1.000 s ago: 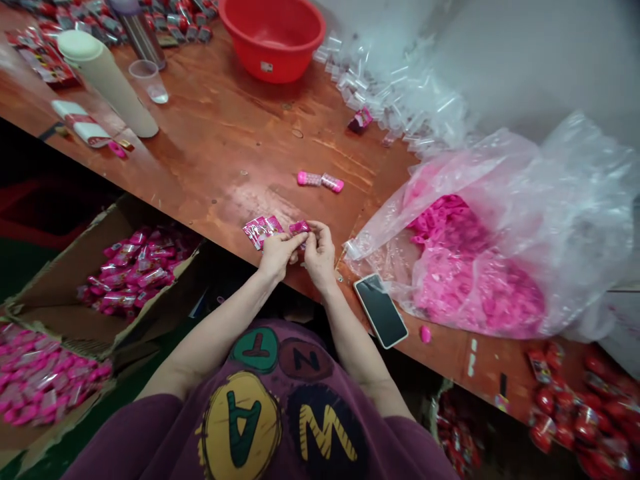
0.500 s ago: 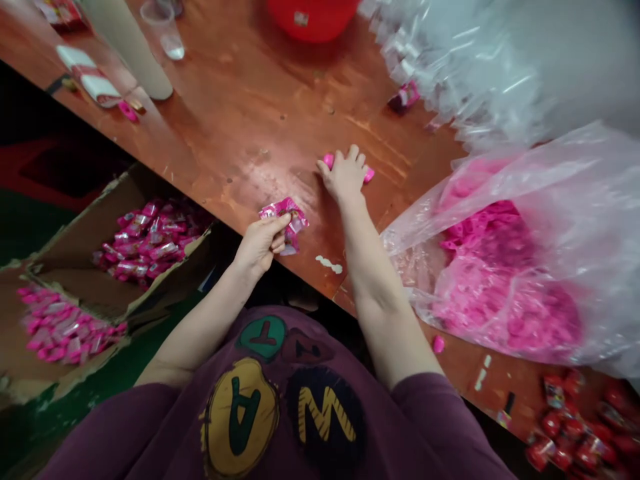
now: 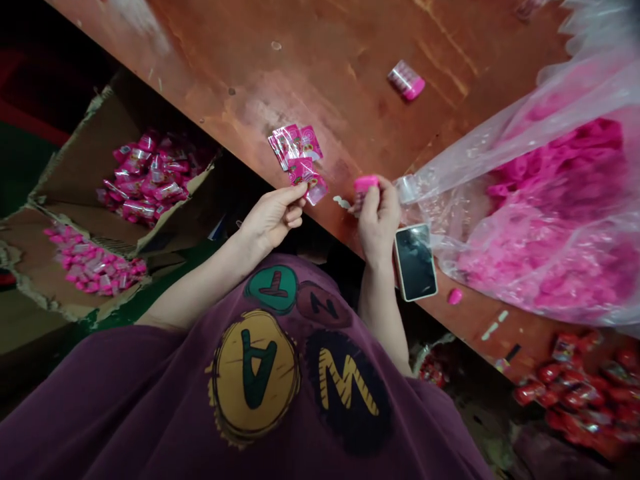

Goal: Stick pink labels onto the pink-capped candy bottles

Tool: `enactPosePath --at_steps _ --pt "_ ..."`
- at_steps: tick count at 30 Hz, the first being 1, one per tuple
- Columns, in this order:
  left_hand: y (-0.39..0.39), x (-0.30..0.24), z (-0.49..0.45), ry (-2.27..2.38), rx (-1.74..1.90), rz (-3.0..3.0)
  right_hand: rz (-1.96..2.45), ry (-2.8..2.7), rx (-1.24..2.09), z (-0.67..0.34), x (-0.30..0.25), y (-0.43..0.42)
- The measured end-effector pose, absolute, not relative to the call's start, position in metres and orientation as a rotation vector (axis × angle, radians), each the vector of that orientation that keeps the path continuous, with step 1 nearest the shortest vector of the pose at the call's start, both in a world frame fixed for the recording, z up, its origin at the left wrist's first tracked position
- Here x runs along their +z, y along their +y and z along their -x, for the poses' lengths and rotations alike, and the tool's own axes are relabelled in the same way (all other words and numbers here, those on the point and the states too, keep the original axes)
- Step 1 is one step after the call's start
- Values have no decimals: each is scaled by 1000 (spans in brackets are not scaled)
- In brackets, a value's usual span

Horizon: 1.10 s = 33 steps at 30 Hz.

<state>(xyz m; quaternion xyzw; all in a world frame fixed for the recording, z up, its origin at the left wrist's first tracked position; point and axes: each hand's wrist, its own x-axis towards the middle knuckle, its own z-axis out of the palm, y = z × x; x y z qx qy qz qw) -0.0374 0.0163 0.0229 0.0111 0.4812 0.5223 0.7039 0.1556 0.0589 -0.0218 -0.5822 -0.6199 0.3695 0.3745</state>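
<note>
By table edge [image 3: 200, 125], wrapper [image 3: 301, 172] in left hand [image 3: 273, 217], open tabletop [image 3: 330, 60]

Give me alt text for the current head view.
A person's left hand pinches pink wrapping while the right hand holds a pink-capped piece at a brown table. A phone lies beside a plastic bag of pink pieces.

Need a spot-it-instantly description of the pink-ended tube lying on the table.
Find the brown table, then the big translucent bag of pink pieces on its right. Up and left of that bag, farther from the person than the right hand, lies a short clear tube with one pink end. It lies by itself; the pink-topped piece nearby is in that hand.
</note>
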Motion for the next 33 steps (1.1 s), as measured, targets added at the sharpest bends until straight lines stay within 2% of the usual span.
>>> enactPosePath --at_steps 2,4,28,33 --pt "12 21 29 1067 1147 -15 1349 -1296 1294 -155 -18 24" --pt "8 19 20 1075 1129 -2 1295 -1145 1451 -150 -14 -1" --pt "-10 33 -10 1117 980 -195 1292 -1211 1286 -147 -30 -40" --pt "-10 27 -5 1205 1000 -244 1281 -1084 1476 -150 -27 -36"
